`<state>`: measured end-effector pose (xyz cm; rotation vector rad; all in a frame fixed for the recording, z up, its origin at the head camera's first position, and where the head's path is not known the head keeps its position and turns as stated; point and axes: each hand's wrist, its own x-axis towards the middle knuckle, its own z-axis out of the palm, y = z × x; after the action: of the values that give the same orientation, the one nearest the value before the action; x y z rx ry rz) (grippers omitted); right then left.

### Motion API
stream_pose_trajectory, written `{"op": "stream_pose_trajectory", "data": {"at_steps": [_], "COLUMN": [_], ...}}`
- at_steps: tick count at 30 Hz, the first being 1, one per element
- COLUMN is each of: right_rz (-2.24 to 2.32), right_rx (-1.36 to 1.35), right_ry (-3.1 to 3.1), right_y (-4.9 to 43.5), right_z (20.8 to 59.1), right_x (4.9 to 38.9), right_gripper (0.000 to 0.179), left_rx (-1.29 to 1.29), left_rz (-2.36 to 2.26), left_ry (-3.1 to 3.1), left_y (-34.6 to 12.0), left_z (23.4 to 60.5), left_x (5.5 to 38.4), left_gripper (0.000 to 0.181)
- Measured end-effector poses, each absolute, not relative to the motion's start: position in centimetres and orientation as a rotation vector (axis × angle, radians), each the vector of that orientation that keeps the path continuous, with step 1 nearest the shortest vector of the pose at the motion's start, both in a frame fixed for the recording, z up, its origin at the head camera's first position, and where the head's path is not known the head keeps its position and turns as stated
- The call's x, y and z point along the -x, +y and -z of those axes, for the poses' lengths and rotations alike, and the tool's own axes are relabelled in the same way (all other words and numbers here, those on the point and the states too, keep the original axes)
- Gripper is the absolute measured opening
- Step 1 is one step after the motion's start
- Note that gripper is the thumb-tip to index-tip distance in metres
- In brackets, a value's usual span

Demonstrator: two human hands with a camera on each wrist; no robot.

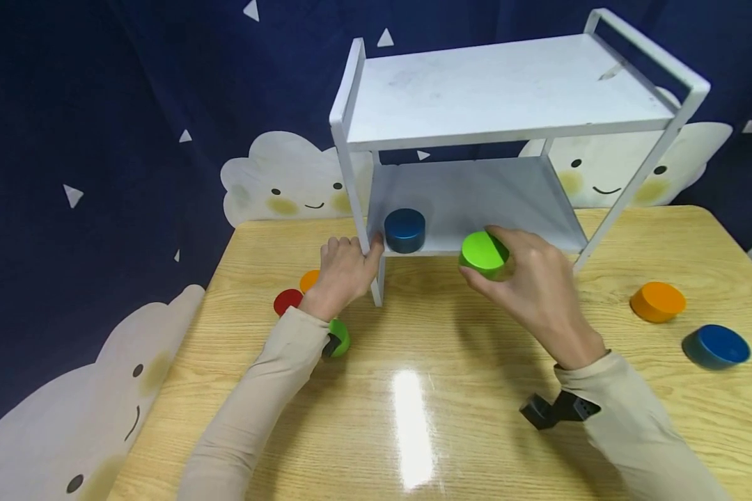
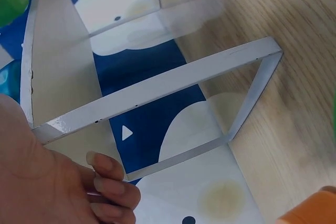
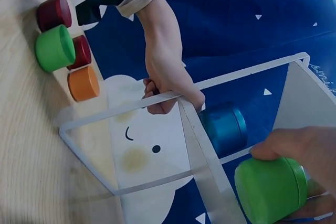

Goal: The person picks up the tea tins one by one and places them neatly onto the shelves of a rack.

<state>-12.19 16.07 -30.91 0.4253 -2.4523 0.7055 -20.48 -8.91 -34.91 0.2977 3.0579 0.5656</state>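
A white two-tier rack [image 1: 507, 94] stands on the wooden table. My left hand [image 1: 345, 275] grips its front left post at the height of the lower shelf, thumb over the edge and fingers curled, as the left wrist view also shows. On the left end of that shelf sits a round blue tin [image 1: 404, 231], just beside the left thumb. Between the thumb and fingers of my right hand [image 1: 535, 278] is a round green tin [image 1: 484, 252], held at the front edge of the lower shelf. In the right wrist view, this green tin [image 3: 270, 190] shows a lid rim.
Right of the rack, an orange tin [image 1: 658, 302] and another blue tin [image 1: 716, 346] stand on the table. Left of it, near my left forearm, are a red tin [image 3: 54, 13], a second green tin [image 3: 55, 48], a darker red tin [image 3: 80, 52] and an orange one [image 3: 83, 84].
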Motion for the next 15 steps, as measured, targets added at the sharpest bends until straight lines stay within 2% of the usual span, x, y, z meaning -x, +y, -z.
{"op": "stream_pose_trajectory", "data": {"at_steps": [15], "right_rz": [-0.716], "right_rx": [-0.456], "right_ry": [-2.454], "right_y": [14.8], "right_z": [30.7], "right_x": [13.5], "right_gripper": [0.051], "left_rx": [-0.296], "left_rz": [-0.632], "left_ry": [3.031], "left_y": [-9.0], "left_z": [35.0], "left_x": [20.5], "left_gripper": [0.063]}}
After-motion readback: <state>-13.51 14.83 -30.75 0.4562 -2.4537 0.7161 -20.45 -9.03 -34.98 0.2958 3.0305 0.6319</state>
